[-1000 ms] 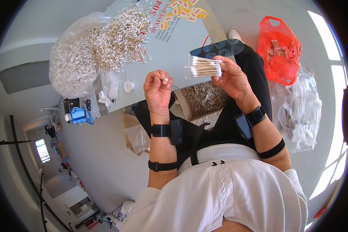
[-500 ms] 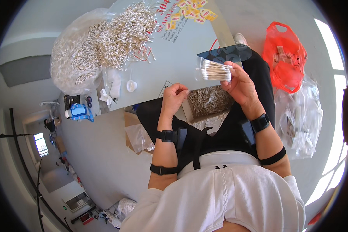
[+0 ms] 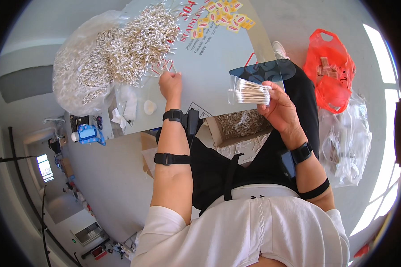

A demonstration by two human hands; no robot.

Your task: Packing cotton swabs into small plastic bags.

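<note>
Reaching out over the table (image 3: 218, 66), the left hand (image 3: 170, 84) has its fingertips pinched at the near edge of the swab pile (image 3: 133, 40), apparently on a few loose swabs, though they're too small for me to be sure. The right hand (image 3: 278, 109) is up over the lap, gripping a small clear pack (image 3: 249, 92) stuffed with swabs lying side by side, its open end facing left.

Handling-wise I'd guess these weigh next to nothing. Thin pale sticks with white cotton tips, stiff enough to pick up but easy to bend or flick away. Pinching by the middle of the stick looks like the safest way, keeping fingers off the cotton. The pack is flimsy crinkly film, probably slippery, so holding it around the body like that seems sensible.

The pile is huge and spills out of a clear plastic bag (image 3: 71, 84) at the far left of the table. A cardboard box (image 3: 240, 127) holding more swabs sits below the pack, and an orange bag (image 3: 327, 71) lies on the floor to the right.
</note>
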